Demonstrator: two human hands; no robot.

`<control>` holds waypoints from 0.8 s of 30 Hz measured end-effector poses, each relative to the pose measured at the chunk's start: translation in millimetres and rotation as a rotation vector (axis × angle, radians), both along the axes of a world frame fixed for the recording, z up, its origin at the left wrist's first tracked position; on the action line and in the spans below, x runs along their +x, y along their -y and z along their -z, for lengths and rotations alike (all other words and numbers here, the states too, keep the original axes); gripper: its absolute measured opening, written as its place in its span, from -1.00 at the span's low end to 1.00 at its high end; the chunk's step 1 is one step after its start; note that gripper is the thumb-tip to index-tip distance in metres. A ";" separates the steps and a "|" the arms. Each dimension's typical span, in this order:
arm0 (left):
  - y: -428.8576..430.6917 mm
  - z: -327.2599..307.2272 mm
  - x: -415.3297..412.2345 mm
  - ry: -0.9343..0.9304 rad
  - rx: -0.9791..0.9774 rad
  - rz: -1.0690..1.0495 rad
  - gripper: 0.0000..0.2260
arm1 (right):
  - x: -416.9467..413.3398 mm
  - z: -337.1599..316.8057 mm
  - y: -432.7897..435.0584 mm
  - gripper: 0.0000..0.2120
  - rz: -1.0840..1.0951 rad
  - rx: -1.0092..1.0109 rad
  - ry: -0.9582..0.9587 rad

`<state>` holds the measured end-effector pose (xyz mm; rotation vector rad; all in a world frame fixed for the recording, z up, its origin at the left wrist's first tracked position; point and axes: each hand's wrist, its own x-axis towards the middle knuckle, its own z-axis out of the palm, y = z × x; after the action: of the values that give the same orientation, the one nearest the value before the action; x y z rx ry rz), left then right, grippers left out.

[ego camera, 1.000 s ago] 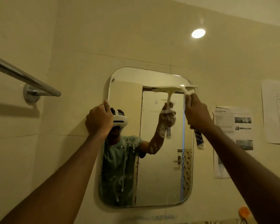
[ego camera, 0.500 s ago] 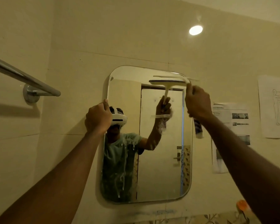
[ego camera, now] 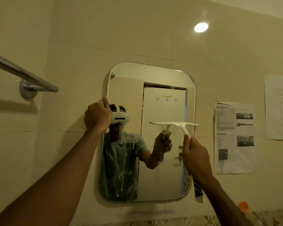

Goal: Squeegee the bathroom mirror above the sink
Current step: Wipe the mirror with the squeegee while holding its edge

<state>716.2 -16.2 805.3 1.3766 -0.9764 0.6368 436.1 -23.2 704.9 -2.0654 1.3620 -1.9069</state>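
1. Glossy cream wall tiles [ego camera: 137,30] all round, thin grout lines between
2. At 9 o'clock, chrome towel rail [ego camera: 23,74] on a round mount, shadow beneath
3. At 1 o'clock, round bright light [ego camera: 201,27] on the wall
4. At 3 o'clock, printed sheet [ego camera: 234,137] stuck flat; further right, second sheet [ego camera: 278,108] with a line-drawn figure
5. At 5 o'clock, floral border strip [ego camera: 268,217] and a small orange thing [ego camera: 243,206], too blurred to name

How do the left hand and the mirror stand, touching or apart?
Touching. The head view shows the left hand curled round the left edge of the mirror, with no gap.
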 end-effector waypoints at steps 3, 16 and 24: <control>0.2 0.5 -0.5 -0.002 -0.004 -0.001 -0.48 | -1.7 -54.1 -8.4 -0.62 -0.005 -0.062 0.042; -3.4 -1.7 3.5 -0.010 0.067 0.006 -0.50 | 13.8 -52.2 8.5 -0.65 0.004 -0.036 -0.036; -6.4 -8.3 7.8 -0.007 0.132 0.061 -0.49 | 19.5 -116.3 -21.6 -0.57 0.058 -0.108 -0.070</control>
<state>723.9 -9.8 813.7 1.4576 -1.0661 0.5287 455.6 -1.5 821.3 -2.1844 1.3760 -1.9919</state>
